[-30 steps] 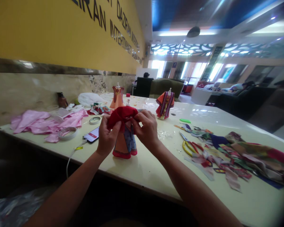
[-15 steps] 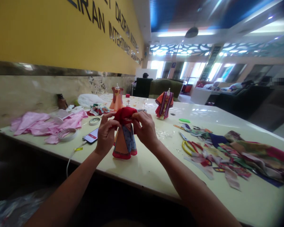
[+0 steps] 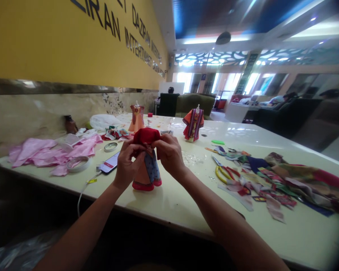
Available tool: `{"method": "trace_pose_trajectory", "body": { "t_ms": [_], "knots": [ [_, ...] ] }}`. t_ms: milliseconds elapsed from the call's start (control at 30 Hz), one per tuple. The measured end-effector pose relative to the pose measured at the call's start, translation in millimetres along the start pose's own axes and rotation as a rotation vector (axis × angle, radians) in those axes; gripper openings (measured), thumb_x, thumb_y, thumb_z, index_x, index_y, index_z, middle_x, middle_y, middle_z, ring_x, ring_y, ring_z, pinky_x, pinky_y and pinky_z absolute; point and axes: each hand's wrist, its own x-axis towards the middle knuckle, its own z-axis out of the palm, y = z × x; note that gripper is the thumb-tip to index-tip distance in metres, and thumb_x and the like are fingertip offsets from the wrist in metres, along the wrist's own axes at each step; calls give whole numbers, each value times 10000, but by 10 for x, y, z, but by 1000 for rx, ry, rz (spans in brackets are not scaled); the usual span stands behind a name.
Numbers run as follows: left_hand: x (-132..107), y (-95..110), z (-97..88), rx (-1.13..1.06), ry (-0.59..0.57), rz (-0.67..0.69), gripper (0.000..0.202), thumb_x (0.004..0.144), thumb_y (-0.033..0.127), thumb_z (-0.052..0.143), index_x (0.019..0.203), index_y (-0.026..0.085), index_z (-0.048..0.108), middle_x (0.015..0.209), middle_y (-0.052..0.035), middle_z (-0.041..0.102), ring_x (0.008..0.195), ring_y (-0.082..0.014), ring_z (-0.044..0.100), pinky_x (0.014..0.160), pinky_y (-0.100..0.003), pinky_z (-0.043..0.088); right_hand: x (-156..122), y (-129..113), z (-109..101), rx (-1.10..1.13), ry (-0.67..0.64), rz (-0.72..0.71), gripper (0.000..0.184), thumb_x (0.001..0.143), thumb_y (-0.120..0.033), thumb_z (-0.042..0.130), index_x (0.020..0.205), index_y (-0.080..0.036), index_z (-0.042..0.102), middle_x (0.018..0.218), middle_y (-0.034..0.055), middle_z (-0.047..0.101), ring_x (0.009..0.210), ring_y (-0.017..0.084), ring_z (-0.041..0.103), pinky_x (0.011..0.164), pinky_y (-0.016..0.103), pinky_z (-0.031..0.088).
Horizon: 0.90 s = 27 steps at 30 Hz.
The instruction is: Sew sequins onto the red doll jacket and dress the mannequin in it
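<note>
A small doll dress (image 3: 145, 174) in orange and dotted blue, with a red hem, stands upright near the table's front edge. Red cloth (image 3: 147, 136) covers its top. My left hand (image 3: 127, 161) grips the left side of this cloth, thumb and fingers curled together. On the other side, my right hand (image 3: 169, 151) pinches the cloth's right edge with bent fingers. The dress's upper part is mostly hidden behind my hands and the red cloth.
Left lie pink fabric (image 3: 34, 152), tape rolls (image 3: 78, 164) and a cabled phone (image 3: 109, 164). Behind stand two dressed miniature stands, one orange (image 3: 136, 118), one striped (image 3: 194, 126). Right are scissors (image 3: 219, 165), red-handled pliers (image 3: 232, 171) and fabric scraps (image 3: 260, 180) on the white table (image 3: 192, 214).
My left fingers have shifted inward under the red cloth, and its front edge sits a little differently. The whole view has moved slightly, so things appear farther left.
</note>
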Motion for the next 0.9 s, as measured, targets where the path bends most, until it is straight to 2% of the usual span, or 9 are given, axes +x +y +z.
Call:
{"method": "trace_pose_trajectory", "body": {
  "t_ms": [167, 267, 367, 467, 667, 767, 900],
  "knots": [
    [4, 22, -11, -20, -44, 8, 106, 872, 212, 632, 919, 220, 726, 1085, -39, 560, 1015, -169, 589, 798, -267, 535, -43, 18, -6, -60, -50, 60, 251, 882, -120, 495, 743, -238, 667, 843, 23, 584, 859, 182, 536, 816, 351, 390],
    [-6, 5, -16, 10, -34, 1, 151, 869, 227, 634, 990, 223, 724, 1085, -47, 569, 1020, -181, 596, 815, -286, 539, -87, 16, 3, -109, -56, 96, 210, 839, -103, 515, 847, -236, 678, 909, 37, 600, 921, 200, 543, 863, 377, 394],
    [-13, -15, -15, 26, -25, -12, 193, 868, 230, 636, 1043, 227, 718, 1075, -48, 569, 1001, -176, 597, 803, -278, 531, -130, 4, 17, -112, -39, 95, 221, 850, -134, 521, 988, -229, 665, 985, 56, 612, 980, 215, 550, 894, 392, 401],
    [-13, -21, -17, 21, -28, -18, 218, 872, 232, 633, 1073, 238, 719, 1077, -48, 570, 996, -176, 595, 815, -284, 526, -164, -5, 31, -90, -37, 96, 248, 859, -137, 521, 1049, -235, 647, 1018, 58, 619, 1007, 218, 561, 917, 394, 408],
    [-9, -36, -36, -6, -69, 18, 225, 895, 207, 596, 1051, 276, 743, 1139, -42, 569, 1100, -203, 569, 998, -365, 464, -186, -7, 39, -10, -16, 133, 265, 859, -117, 520, 1074, -216, 641, 1018, 65, 620, 979, 208, 570, 877, 371, 438],
    [1, -41, -40, 10, -84, 12, 204, 899, 204, 586, 984, 271, 758, 1108, -47, 581, 1072, -210, 576, 987, -379, 470, -178, -7, 35, 33, -20, 161, 267, 860, -110, 515, 1065, -220, 645, 993, 58, 618, 947, 202, 571, 839, 362, 452],
    [20, -33, -30, 43, -86, 30, 218, 897, 210, 589, 1048, 257, 739, 1108, -58, 583, 1071, -213, 575, 976, -380, 474, -179, -30, 11, 75, 2, 159, 288, 861, -102, 511, 1070, -245, 650, 1014, 52, 612, 973, 200, 572, 854, 375, 458]
  ]
}}
